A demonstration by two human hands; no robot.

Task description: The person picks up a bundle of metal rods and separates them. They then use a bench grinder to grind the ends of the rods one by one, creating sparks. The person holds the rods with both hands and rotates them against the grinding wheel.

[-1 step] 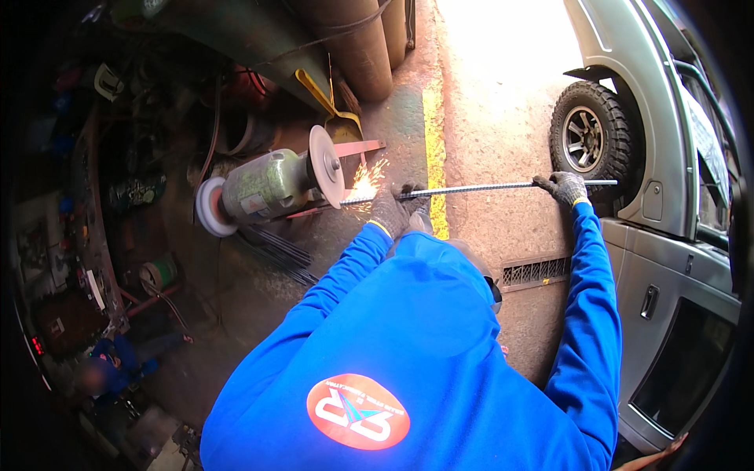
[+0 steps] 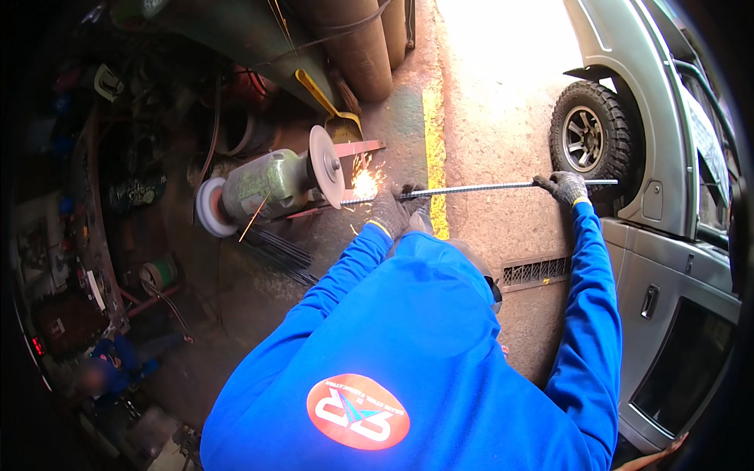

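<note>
Both my gloved hands grip a long thin ribbed steel rod (image 2: 479, 188) that lies level across the view. My left hand (image 2: 389, 210) is closed round it near its left end, close to the grinder. Farther right, my right hand (image 2: 564, 188) holds it near the other end, beside the vehicle's wheel. The left end of the rod meets the large disc (image 2: 324, 167) of a green bench grinder (image 2: 271, 186). Bright sparks (image 2: 365, 184) fly just above my left hand. A second, paler wheel (image 2: 215, 206) sits on the grinder's other side.
A silver vehicle (image 2: 636, 235) with a chunky tyre (image 2: 591, 125) stands at the right. A yellow dustpan (image 2: 343, 125) lies behind the grinder, near large brown cylinders (image 2: 349, 47). Dark rods (image 2: 279, 255) lie below the grinder. Another person (image 2: 118, 365) is at the lower left.
The spark spray has changed shape, with stray streaks now over the grinder body and near the cylinders. My hands and the rod look unmoved.
</note>
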